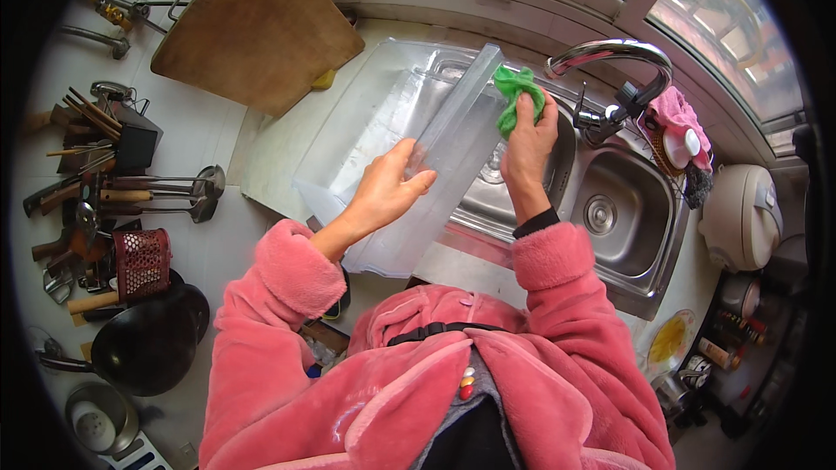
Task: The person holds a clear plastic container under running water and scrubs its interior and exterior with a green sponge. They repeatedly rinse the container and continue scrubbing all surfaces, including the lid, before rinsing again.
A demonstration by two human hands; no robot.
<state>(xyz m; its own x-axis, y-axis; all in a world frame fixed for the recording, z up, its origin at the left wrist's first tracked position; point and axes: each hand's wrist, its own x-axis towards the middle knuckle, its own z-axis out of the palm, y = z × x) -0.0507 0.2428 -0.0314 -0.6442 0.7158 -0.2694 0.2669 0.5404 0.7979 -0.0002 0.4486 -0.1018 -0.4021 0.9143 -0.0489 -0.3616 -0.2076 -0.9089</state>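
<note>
A large clear plastic bin [450, 124] lies tilted across the counter and the left basin of the steel sink [653, 274]. My left hand [385, 189] holds the bin's near wall, its thumb spread on this side and some fingertips blurred behind the plastic. In my right hand [530, 143] is a bunched green cloth [516, 94], pressed to the bin's right end near the upper corner. The hand's wrist is above the left basin.
A chrome faucet [614, 55] arches behind the sink. To its right hang a pink cloth [679, 117] and brushes, beside a rice cooker [741, 219]. A wooden cutting board [255, 26] stands at back left. Ladles [206, 192] and a black wok [153, 339] hang at left.
</note>
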